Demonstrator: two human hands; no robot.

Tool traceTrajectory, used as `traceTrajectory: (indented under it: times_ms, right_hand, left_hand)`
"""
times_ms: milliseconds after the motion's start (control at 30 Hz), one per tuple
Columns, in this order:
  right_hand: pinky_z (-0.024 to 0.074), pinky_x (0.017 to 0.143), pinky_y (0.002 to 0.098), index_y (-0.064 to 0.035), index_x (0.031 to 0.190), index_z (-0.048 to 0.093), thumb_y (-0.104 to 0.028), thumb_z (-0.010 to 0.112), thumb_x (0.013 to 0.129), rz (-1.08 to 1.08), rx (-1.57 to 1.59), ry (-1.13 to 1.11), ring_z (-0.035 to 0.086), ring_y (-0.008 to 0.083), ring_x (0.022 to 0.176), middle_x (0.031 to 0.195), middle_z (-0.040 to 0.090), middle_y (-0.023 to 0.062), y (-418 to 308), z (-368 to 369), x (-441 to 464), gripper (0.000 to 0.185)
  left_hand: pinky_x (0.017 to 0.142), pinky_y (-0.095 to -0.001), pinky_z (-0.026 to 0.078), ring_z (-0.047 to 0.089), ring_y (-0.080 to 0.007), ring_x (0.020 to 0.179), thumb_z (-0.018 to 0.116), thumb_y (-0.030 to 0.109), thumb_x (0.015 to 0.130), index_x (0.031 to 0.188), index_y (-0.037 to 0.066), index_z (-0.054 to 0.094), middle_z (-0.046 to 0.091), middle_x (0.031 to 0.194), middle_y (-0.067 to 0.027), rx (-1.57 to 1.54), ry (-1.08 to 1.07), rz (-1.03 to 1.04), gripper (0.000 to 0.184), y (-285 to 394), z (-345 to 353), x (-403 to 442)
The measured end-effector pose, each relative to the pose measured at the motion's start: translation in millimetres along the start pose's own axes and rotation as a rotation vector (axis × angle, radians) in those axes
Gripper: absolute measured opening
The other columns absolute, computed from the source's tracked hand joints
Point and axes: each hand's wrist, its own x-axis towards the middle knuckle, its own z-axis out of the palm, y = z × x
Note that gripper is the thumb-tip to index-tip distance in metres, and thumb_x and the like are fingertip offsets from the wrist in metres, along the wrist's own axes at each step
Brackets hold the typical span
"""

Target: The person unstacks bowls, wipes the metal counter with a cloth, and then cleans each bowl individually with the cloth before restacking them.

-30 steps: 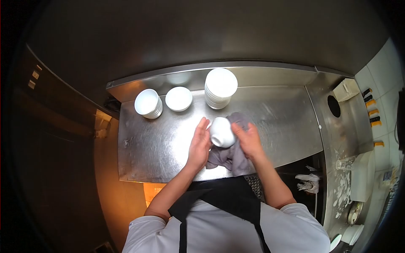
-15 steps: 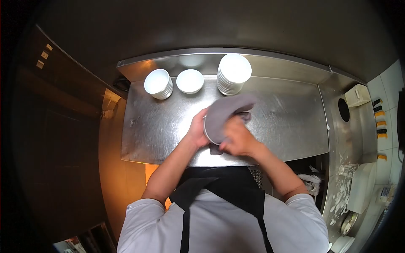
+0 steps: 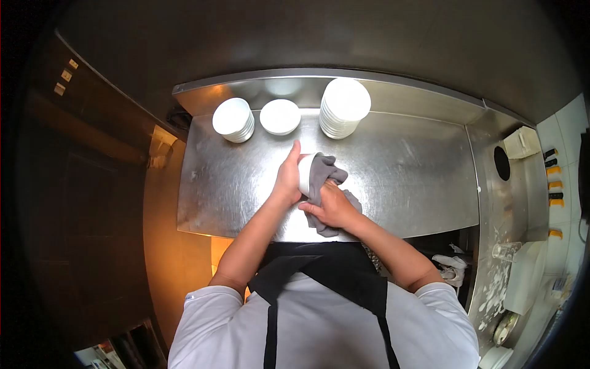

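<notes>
My left hand [image 3: 287, 175] holds a white bowl [image 3: 305, 174] from its left side, the bowl tipped so its opening faces right. With my right hand [image 3: 335, 206] I grip a grey cloth [image 3: 321, 172], part of it pushed into the bowl and the rest hanging below. Beyond my hands, along the back of the steel counter [image 3: 405, 184], stand a stack of white bowls [image 3: 234, 120] at the left, a lower white bowl or short stack [image 3: 280, 117] beside it, and a taller stack [image 3: 345, 107] to the right.
A raised steel ledge [image 3: 418, 91] runs behind the counter. At the right are a round dark hole [image 3: 502, 163], a white container [image 3: 522, 143], a clear glass [image 3: 506, 251] and yellow-handled tools [image 3: 555, 184] on the tiled wall. White plates [image 3: 496, 358] lie at the lower right.
The bowl has turned from base toward me to opening rightward, and the cloth has gone inside it. My camera view has shifted, so the counter sits higher in the picture.
</notes>
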Motion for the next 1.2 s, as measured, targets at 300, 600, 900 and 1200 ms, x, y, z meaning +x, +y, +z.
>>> traceTrajectory:
  times_ms: [300, 600, 900, 1200]
  right_hand:
    - [0.0504, 0.078, 0.0344, 0.0005, 0.105, 0.063, -0.037, 0.065, 0.093, 0.458, 0.549, 0.300, 0.062, 0.0146, 0.088, 0.096, 0.069, 0.0096, -8.6, -2.8, 5.4, 0.039]
    - [0.0494, 0.078, 0.0326, 0.0040, 0.097, 0.062, -0.063, 0.048, 0.093, 0.392, 0.736, 0.680, 0.062, 0.0189, 0.084, 0.093, 0.066, 0.0115, -4.4, -39.7, -0.4, 0.069]
    - [0.0481, 0.083, 0.0438, -0.0001, 0.100, 0.061, -0.048, 0.077, 0.072, 0.037, -0.304, -0.107, 0.062, 0.0352, 0.090, 0.094, 0.064, 0.0181, 6.9, 5.5, -11.2, 0.058]
    - [0.0506, 0.074, 0.0308, 0.0056, 0.105, 0.066, -0.017, 0.077, 0.080, 0.399, 0.637, 0.386, 0.063, 0.0139, 0.082, 0.090, 0.070, 0.0085, 1.9, -16.2, -0.8, 0.036]
  left_hand:
    - [0.099, -0.0337, 0.041, 0.050, -0.0192, 0.116, 0.044, 0.038, 0.103, 0.144, 0.001, 0.033, 0.051, 0.126, -0.0144, 0.264, -0.112, 0.505, 0.056, -41.1, -1.3, -11.3]
    - [0.102, -0.0433, 0.044, 0.058, -0.0279, 0.116, 0.035, 0.058, 0.099, 0.130, 0.003, 0.052, 0.061, 0.124, -0.0148, -0.442, -0.187, -0.096, 0.066, -8.2, -6.3, -15.6]
    - [0.101, -0.0408, 0.045, 0.058, -0.0291, 0.115, 0.035, 0.064, 0.097, 0.128, -0.001, 0.054, 0.060, 0.125, -0.0175, -0.214, -0.330, -0.245, 0.075, -2.6, 0.9, -10.4]
    - [0.100, -0.0347, 0.044, 0.058, -0.0220, 0.113, 0.036, 0.040, 0.105, 0.119, 0.000, 0.057, 0.062, 0.118, -0.0141, -0.017, -0.217, 0.063, 0.048, -14.2, -6.7, -13.3]
